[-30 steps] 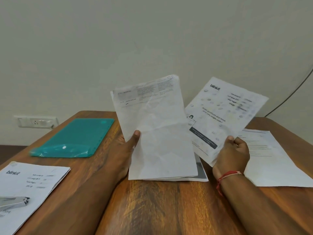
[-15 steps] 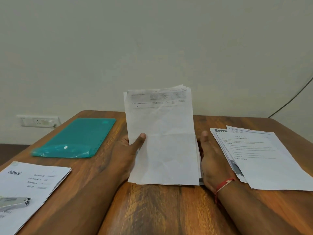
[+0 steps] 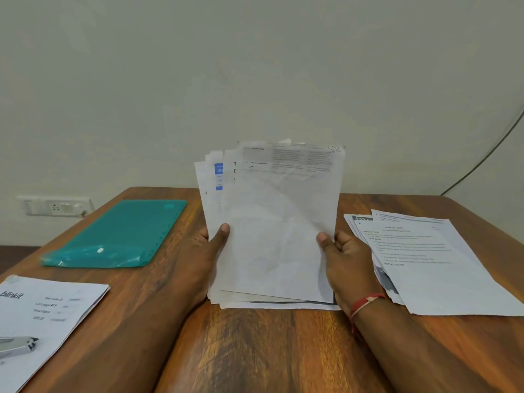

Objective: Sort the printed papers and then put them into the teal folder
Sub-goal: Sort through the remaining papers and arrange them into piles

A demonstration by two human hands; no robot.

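At the middle of the bench point(image 3: 269, 350), your fingers point(image 3: 222, 234) clamp both side edges of the printed papers point(image 3: 278, 236). Your left hand point(image 3: 204, 251) and right hand point(image 3: 346, 259) stand the fanned sheaf upright, likely to read headers. 2 piles, the left pile point(image 3: 54, 304) and the right pile point(image 3: 442, 265), flank it. The teal folder point(image 3: 122, 234) lies flat, back-left, apart.

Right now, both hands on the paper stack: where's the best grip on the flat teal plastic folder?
Flat teal plastic folder: pinch its near short end, where the glossy flap seems to lift off the brown wooden table; elsewhere it lies flat. Come from the near side with the left hand, after it frees the white paper stack.
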